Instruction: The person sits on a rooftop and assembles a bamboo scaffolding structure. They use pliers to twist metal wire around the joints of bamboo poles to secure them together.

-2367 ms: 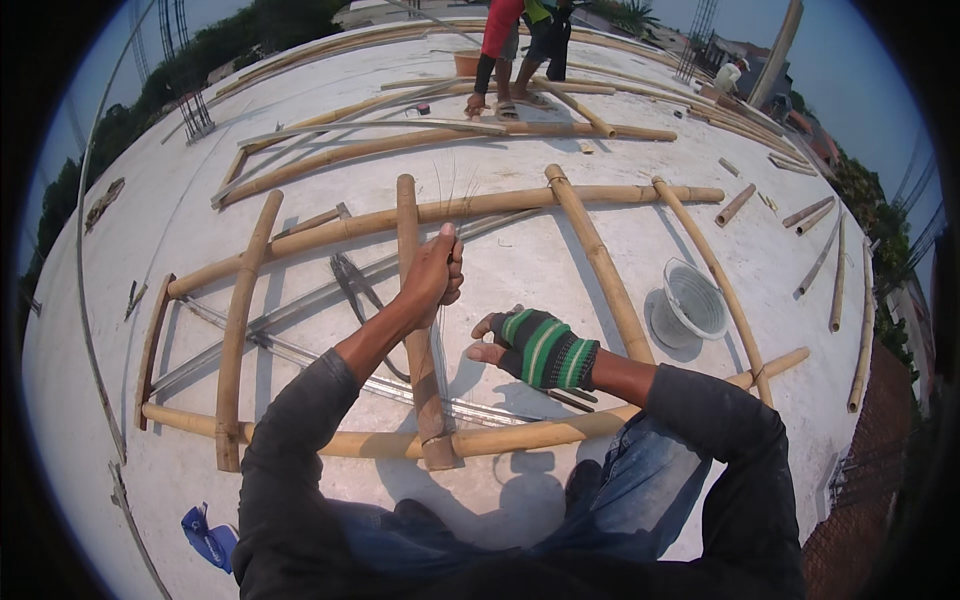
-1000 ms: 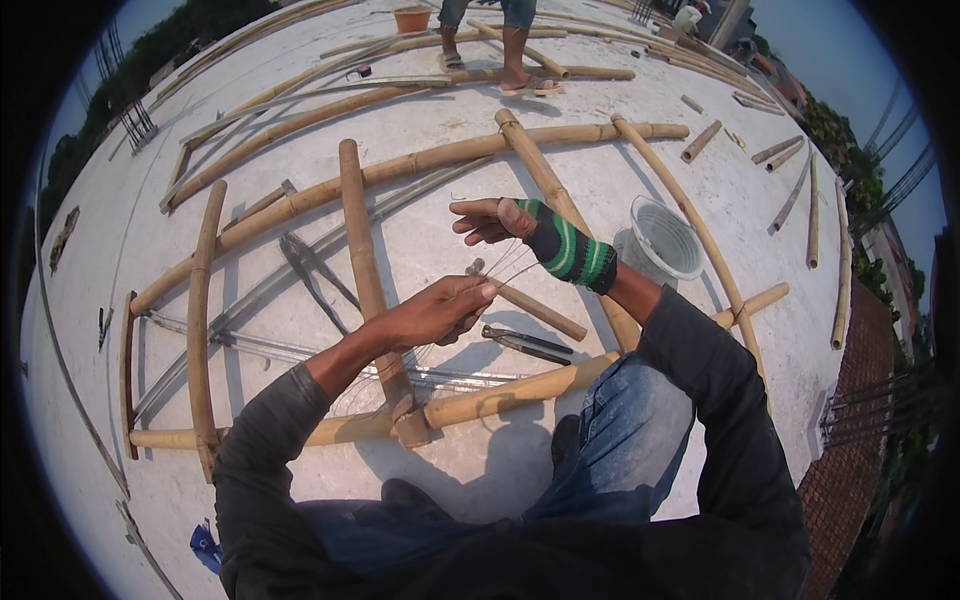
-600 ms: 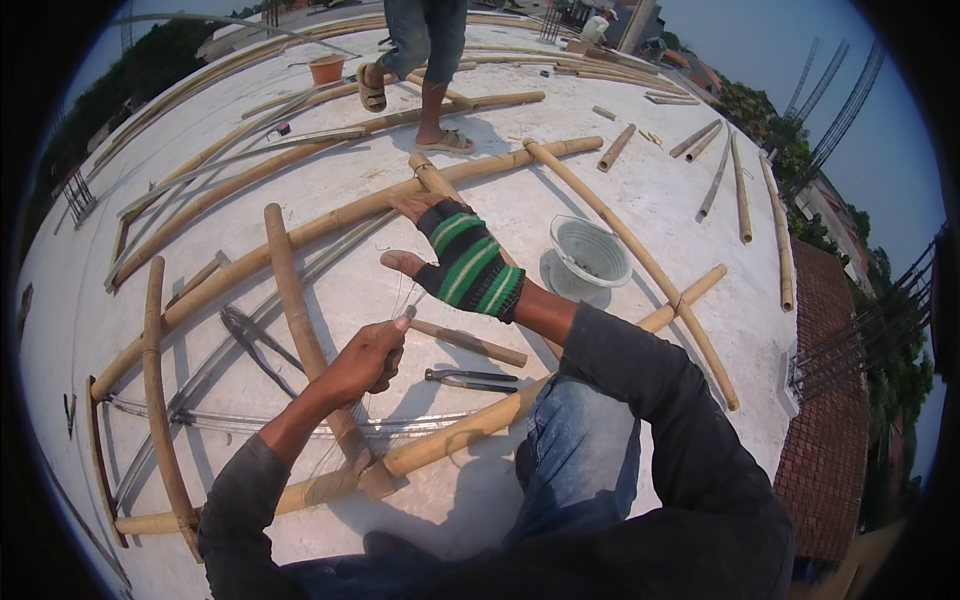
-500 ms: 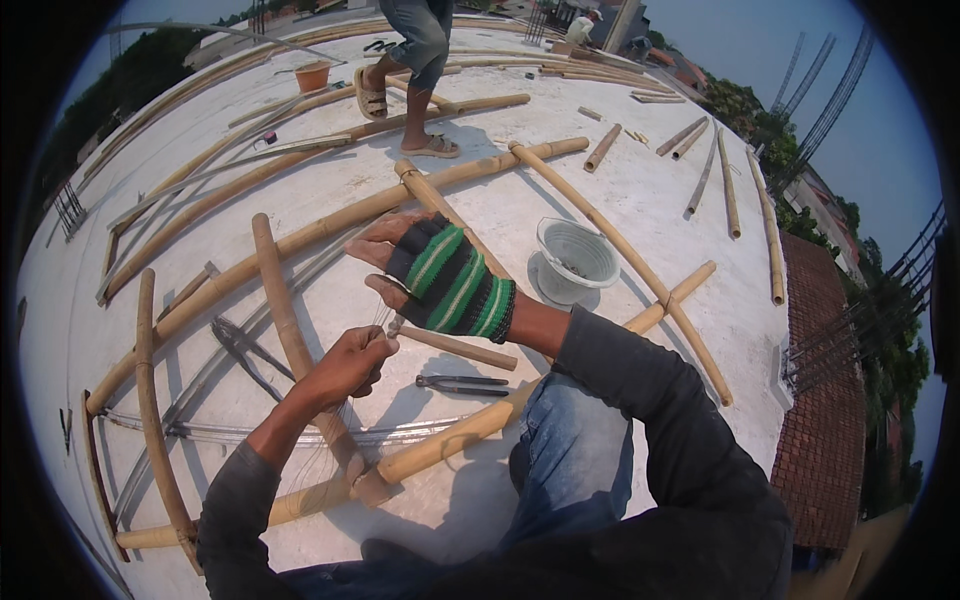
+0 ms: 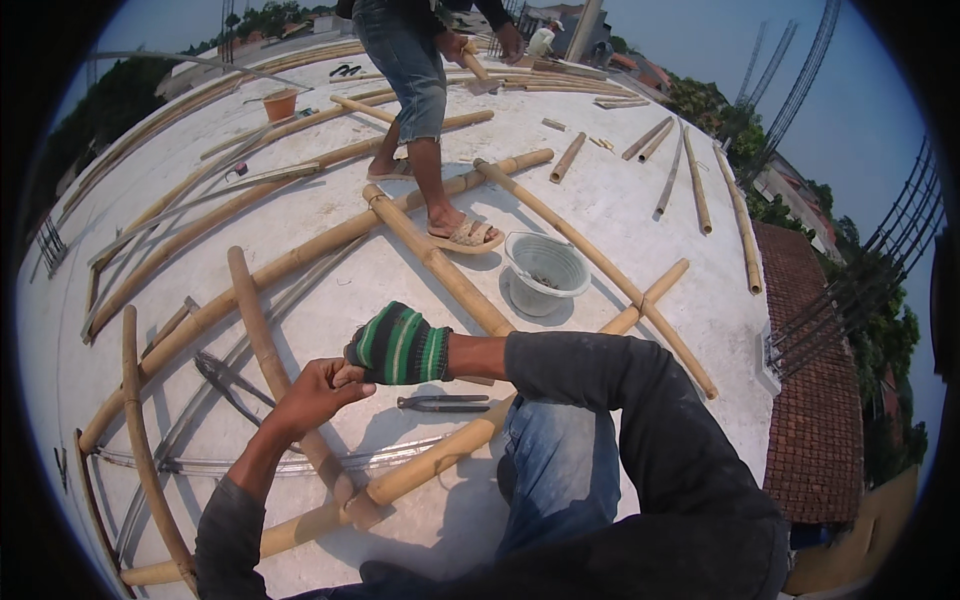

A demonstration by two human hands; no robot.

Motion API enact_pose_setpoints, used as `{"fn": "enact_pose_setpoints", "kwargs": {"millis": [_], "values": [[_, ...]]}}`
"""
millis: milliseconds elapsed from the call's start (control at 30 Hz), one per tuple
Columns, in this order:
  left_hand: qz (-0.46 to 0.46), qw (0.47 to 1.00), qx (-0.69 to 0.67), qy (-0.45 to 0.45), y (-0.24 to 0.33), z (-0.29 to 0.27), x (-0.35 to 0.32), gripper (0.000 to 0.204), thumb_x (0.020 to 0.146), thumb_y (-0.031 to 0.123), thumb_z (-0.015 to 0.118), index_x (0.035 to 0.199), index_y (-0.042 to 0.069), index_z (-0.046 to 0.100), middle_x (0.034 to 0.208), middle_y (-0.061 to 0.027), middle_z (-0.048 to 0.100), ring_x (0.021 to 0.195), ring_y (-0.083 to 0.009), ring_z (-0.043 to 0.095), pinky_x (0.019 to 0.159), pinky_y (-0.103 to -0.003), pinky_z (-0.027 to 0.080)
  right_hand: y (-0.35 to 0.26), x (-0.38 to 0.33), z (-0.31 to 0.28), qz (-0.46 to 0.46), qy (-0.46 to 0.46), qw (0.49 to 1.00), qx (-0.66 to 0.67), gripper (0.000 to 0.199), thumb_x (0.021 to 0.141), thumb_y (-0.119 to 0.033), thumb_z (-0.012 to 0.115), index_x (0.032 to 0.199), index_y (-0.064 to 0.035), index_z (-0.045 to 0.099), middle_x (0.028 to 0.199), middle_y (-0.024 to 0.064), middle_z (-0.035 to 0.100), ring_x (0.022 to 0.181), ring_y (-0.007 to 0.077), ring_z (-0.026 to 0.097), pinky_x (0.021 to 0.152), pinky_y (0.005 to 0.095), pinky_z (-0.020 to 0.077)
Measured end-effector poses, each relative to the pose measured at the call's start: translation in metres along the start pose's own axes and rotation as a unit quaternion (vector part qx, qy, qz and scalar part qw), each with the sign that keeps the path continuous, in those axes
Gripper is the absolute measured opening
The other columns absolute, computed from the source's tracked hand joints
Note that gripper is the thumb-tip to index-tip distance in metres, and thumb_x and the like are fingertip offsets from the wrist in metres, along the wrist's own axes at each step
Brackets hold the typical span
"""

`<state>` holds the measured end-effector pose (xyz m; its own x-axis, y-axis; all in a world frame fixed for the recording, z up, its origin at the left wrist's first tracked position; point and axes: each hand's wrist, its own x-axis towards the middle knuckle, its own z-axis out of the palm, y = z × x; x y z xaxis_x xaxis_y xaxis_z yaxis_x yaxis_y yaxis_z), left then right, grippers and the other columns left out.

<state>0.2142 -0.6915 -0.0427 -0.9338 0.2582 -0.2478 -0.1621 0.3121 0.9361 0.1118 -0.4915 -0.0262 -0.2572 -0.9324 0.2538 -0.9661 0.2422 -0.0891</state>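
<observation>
My left hand [image 5: 312, 392] is bare, its fingers pinched together on a thin wire that barely shows. It presses against my right hand [image 5: 398, 345], which wears a green-and-black striped glove and is curled into a fist; what the fist holds is hidden. Both hands hover over a frame of bamboo poles [image 5: 262, 330] laid on the white roof. A pair of pliers [image 5: 440, 403] lies on the roof just below my right wrist. My jeans-clad knee is beside the front bamboo pole [image 5: 440, 455].
A grey bucket [image 5: 545, 272] stands beyond my right arm. Another person [image 5: 415, 80] in sandals stands on the bamboo farther back. An orange pot [image 5: 280, 103] and loose bamboo pieces [image 5: 690, 180] lie around. The roof edge [image 5: 765, 330] drops off at right.
My gloved right hand has come back from its reach over the frame and closed into a fist against my left hand. The view has swung right; the standing person is now close.
</observation>
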Motion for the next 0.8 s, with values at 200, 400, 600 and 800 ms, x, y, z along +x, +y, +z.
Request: {"fn": "enact_pose_setpoints", "kwargs": {"millis": [200,400,600,800], "values": [[0.056,0.981,0.179,0.042,-0.046,-0.008,-0.003,0.058,0.109,0.048,0.062,0.075,0.004,0.047,0.071,0.0005,0.041,0.071,-0.0128,0.038,0.063,-0.038,0.037,0.041,-0.018,-0.015,0.089,-0.031,0.996,-0.009,0.060,0.105,-0.058,0.053,0.084,-0.0074,0.077,0.080,0.0171,0.074,0.073,0.0384,0.072,0.068,0.0490,0.0541],[0.126,0.971,0.178,0.094,-0.069,-0.013,0.006,0.058,0.115,0.047,0.048,0.078,0.003,0.044,0.069,0.0018,0.036,0.069,-0.0135,0.034,0.063,-0.040,0.035,0.053,-0.025,-0.009,0.148,-0.073,0.979,-0.118,0.054,0.107,-0.052,0.052,0.089,-0.0089,0.078,0.081,0.0164,0.076,0.076,0.0338,0.074,0.077,0.0522,0.0541],[0.102,0.981,0.122,0.109,-0.071,-0.015,0.006,0.058,0.116,0.043,0.048,0.079,-0.002,0.046,0.065,-0.0052,0.036,0.067,-0.0148,0.036,0.061,-0.042,0.038,0.027,-0.014,0.004,0.001,-0.028,0.997,-0.066,0.029,0.097,-0.033,0.070,0.114,-0.0104,0.074,0.093,0.0139,0.075,0.094,0.0327,0.075,0.082,0.0493,0.0571],[0.043,0.988,0.100,0.111,-0.095,-0.023,0.004,0.054,0.116,0.041,0.048,0.084,-0.003,0.051,0.067,-0.0134,0.046,0.063,-0.0205,0.044,0.063,-0.044,0.041,0.032,-0.009,-0.003,0.026,-0.010,0.995,-0.093,0.031,0.091,-0.020,0.073,0.120,-0.0103,0.071,0.097,0.0143,0.074,0.092,0.0336,0.074,0.078,0.0479,0.0580]]}}
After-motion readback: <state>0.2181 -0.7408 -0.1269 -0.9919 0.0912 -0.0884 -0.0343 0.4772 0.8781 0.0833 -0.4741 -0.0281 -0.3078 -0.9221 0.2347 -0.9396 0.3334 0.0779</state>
